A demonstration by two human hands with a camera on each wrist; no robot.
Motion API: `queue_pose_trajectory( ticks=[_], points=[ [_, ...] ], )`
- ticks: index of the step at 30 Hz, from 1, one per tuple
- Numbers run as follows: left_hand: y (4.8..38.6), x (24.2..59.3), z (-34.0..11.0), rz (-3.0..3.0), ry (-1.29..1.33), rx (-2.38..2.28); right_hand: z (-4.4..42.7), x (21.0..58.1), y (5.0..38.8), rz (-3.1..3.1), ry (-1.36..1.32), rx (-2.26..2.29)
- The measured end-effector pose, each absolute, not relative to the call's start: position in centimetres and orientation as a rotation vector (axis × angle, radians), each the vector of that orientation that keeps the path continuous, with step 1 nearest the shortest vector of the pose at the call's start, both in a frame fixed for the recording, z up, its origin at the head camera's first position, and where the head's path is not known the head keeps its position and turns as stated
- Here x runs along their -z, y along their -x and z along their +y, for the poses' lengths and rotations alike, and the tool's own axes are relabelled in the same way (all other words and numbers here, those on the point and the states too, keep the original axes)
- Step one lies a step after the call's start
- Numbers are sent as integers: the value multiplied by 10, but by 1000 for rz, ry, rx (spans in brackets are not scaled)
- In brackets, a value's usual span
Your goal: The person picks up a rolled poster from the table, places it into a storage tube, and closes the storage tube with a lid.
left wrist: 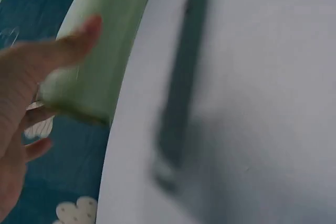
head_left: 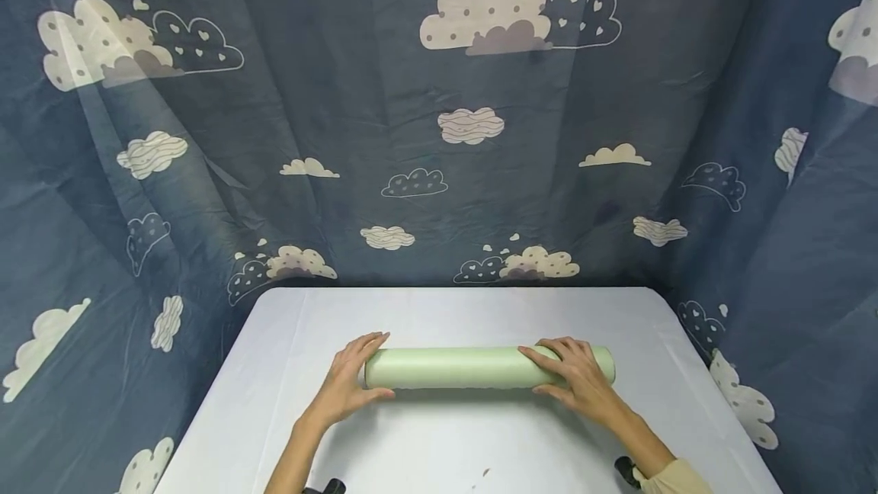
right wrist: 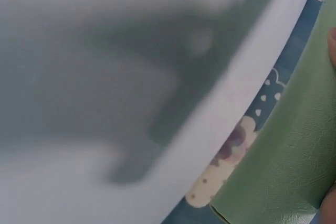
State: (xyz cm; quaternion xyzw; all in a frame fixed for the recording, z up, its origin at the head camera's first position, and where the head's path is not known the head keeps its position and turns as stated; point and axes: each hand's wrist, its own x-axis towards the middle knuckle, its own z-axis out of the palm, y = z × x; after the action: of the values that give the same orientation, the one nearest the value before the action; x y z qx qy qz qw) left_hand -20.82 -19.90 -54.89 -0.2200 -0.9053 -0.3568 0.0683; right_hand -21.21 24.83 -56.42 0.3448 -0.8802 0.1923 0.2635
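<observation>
A long pale green roll lies crosswise in the head view, its surface smooth with fine creases in the right wrist view. Both hands hold it above the white table, with a shadow apart beneath it. My left hand grips its left end, thumb on the near side and fingers behind. Close to the right end, my right hand has its fingers over the top and its thumb low in front. The left wrist view shows the left thumb across the roll. Only slivers of the right hand show in the right wrist view.
The white table has rounded far corners and a small dark mark near the front. Dark blue cloth printed with clouds hangs behind and on both sides.
</observation>
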Motion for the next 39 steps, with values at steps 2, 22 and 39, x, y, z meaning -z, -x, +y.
queue_pose_trajectory(
  ticks=[2, 22, 39],
  points=[
    [211, 552, -187, -2634, 756, 784, 246, 564, 215, -2379, -937, -506],
    [214, 601, -186, -2589, 705, 732, 218, 600, 237, -2469, -856, -521],
    [212, 599, -194, -2621, 591, 772, 232, 595, 237, -2527, -762, -557]
  ],
)
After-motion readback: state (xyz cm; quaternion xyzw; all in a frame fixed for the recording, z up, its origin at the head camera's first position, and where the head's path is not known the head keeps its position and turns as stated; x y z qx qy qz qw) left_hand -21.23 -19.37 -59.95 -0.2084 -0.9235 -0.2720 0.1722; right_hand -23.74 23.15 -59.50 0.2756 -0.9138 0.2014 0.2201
